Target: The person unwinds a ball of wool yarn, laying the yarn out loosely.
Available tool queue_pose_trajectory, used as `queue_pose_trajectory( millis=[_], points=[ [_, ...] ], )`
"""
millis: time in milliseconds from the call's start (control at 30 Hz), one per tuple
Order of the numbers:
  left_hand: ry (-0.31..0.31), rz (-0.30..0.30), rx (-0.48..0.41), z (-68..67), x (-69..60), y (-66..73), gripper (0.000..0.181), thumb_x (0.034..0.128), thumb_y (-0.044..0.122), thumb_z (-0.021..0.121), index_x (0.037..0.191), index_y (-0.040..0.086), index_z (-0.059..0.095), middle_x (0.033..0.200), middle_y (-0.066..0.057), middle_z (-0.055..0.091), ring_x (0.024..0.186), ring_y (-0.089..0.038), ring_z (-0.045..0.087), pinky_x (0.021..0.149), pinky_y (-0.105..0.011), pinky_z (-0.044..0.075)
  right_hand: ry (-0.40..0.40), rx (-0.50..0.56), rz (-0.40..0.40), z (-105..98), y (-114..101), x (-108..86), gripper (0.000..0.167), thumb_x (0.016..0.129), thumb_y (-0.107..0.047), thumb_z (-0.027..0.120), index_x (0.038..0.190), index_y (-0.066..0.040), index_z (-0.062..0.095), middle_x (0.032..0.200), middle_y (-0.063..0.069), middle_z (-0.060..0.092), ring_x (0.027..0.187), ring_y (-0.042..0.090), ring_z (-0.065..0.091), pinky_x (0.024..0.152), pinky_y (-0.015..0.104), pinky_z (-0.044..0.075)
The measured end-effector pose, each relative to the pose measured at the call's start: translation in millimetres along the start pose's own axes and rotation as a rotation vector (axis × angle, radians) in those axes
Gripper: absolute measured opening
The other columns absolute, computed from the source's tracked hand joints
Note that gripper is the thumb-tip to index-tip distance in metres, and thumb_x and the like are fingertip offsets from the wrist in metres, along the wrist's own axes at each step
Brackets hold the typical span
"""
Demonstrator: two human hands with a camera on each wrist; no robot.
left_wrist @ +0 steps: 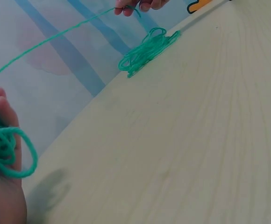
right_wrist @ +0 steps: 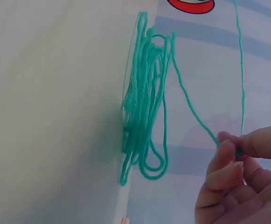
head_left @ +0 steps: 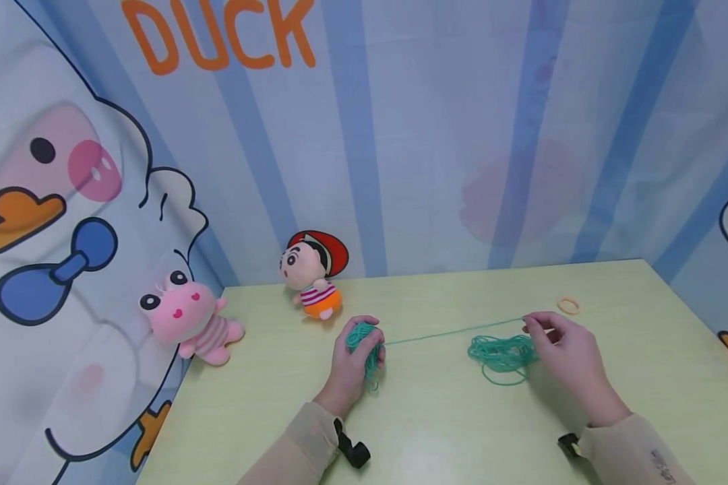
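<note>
My left hand [head_left: 353, 364] grips a bundle of green yarn [head_left: 361, 337], with a loop hanging below the palm; the left wrist view shows part of this bundle [left_wrist: 0, 149] at its left edge. Thumb and fingertips of my right hand [head_left: 573, 360] pinch the yarn, and a single strand [head_left: 455, 331] stretches taut between the hands. A looped green skein [head_left: 503, 355] lies on the table just left of the right hand. In the right wrist view, a strand runs from this skein [right_wrist: 147, 102] to the pinching fingers of the right hand [right_wrist: 243, 177].
A pink plush toy [head_left: 188, 316] sits at the table's left edge. Near the back edge stands a small doll with a red cap [head_left: 313, 276]. An orange ring [head_left: 568, 306] lies behind the right hand. A printed curtain [head_left: 425, 135] hangs behind the pale table [head_left: 425, 431].
</note>
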State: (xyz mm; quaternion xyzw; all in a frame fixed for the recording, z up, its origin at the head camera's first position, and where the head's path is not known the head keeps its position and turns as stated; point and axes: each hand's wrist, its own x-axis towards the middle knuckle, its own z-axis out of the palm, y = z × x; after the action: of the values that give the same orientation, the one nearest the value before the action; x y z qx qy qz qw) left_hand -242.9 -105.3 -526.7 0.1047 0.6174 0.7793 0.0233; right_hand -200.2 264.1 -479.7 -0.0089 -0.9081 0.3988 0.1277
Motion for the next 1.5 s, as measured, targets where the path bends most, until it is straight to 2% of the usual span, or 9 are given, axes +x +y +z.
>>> queue_pose_trajectory(
  millis=[167,400,533,633,767,967,1167,1300,1500],
  points=[
    [0.021,0.013,-0.003,1.0,0.2,0.5,0.040,0.1095,0.020,0.065,0.136,-0.007,0.050,0.101,-0.019,0.063,0.069,-0.014,0.063,0.062,-0.023,0.058,-0.029,-0.097,0.053,-5.6,13.9,2.4,0.041,0.113,-0.036,0.058,0.130,-0.003,0.075,0.123,0.021,0.079,0.088,0.017,0.070,0.067,0.029,0.053],
    [0.022,-0.003,0.008,0.8,0.4,0.5,0.036,0.1104,0.021,0.063,0.136,-0.002,0.052,0.097,-0.002,0.066,0.071,-0.015,0.063,0.063,-0.023,0.059,-0.210,-0.253,0.168,-11.8,22.3,9.6,0.040,0.111,-0.029,0.057,0.131,0.002,0.073,0.129,0.029,0.074,0.111,0.048,0.071,0.087,0.058,0.057],
    [0.009,-0.020,0.013,-0.7,-0.1,0.2,0.034,0.1102,0.023,0.063,0.136,0.003,0.054,0.099,0.000,0.067,0.074,-0.015,0.064,0.066,-0.024,0.060,-0.222,-0.242,0.142,-7.8,20.5,9.5,0.042,0.111,-0.029,0.058,0.134,0.003,0.070,0.131,0.030,0.072,0.118,0.052,0.067,0.094,0.065,0.055],
    [0.002,-0.024,0.020,-2.0,-0.5,0.1,0.035,0.1102,0.023,0.064,0.137,0.003,0.054,0.100,-0.001,0.067,0.075,-0.015,0.064,0.067,-0.024,0.061,-0.128,-0.200,0.053,2.7,11.7,6.6,0.040,0.109,-0.030,0.063,0.133,0.001,0.070,0.129,0.029,0.069,0.107,0.046,0.068,0.085,0.054,0.056],
    [-0.002,-0.025,0.026,-3.1,-0.6,0.1,0.040,0.1108,0.022,0.064,0.140,-0.001,0.052,0.101,-0.003,0.066,0.076,-0.015,0.064,0.068,-0.025,0.062,-0.040,-0.093,-0.098,24.4,-15.1,1.1,0.031,0.107,-0.025,0.070,0.128,-0.002,0.073,0.124,0.020,0.072,0.093,0.027,0.068,0.076,0.036,0.054],
    [-0.021,-0.029,0.028,-1.5,-0.1,1.1,0.040,0.1110,0.023,0.065,0.140,-0.002,0.051,0.102,-0.002,0.066,0.078,-0.015,0.065,0.070,-0.024,0.063,-0.281,0.103,-0.162,64.5,-58.8,-9.4,0.037,0.108,-0.031,0.072,0.137,-0.009,0.072,0.128,0.010,0.078,0.090,0.010,0.070,0.073,0.025,0.058],
    [-0.030,-0.024,0.034,-1.5,0.1,2.1,0.044,0.1111,0.022,0.065,0.143,-0.004,0.049,0.103,-0.003,0.066,0.078,-0.015,0.065,0.072,-0.023,0.063,-0.490,0.135,-0.204,102.4,-92.2,-12.3,0.047,0.109,-0.033,0.070,0.148,-0.008,0.067,0.143,0.012,0.074,0.088,0.005,0.070,0.070,0.024,0.058],
    [-0.036,-0.020,0.034,-2.2,0.5,1.2,0.036,0.1110,0.023,0.065,0.138,0.002,0.052,0.102,-0.002,0.066,0.079,-0.015,0.066,0.073,-0.024,0.064,-0.518,0.109,-0.254,118.5,-105.4,-12.8,0.042,0.110,-0.033,0.069,0.144,-0.008,0.070,0.132,0.011,0.079,0.079,0.002,0.066,0.068,0.023,0.055],
    [-0.046,-0.006,0.039,-3.1,0.1,-0.7,0.043,0.1111,0.024,0.064,0.141,-0.003,0.049,0.101,-0.002,0.066,0.078,-0.015,0.065,0.072,-0.024,0.063,-0.457,0.104,-0.261,122.9,-111.3,-13.4,0.020,0.110,-0.026,0.068,0.116,-0.014,0.082,0.100,0.001,0.082,0.073,0.004,0.063,0.063,0.023,0.052]
  ],
)
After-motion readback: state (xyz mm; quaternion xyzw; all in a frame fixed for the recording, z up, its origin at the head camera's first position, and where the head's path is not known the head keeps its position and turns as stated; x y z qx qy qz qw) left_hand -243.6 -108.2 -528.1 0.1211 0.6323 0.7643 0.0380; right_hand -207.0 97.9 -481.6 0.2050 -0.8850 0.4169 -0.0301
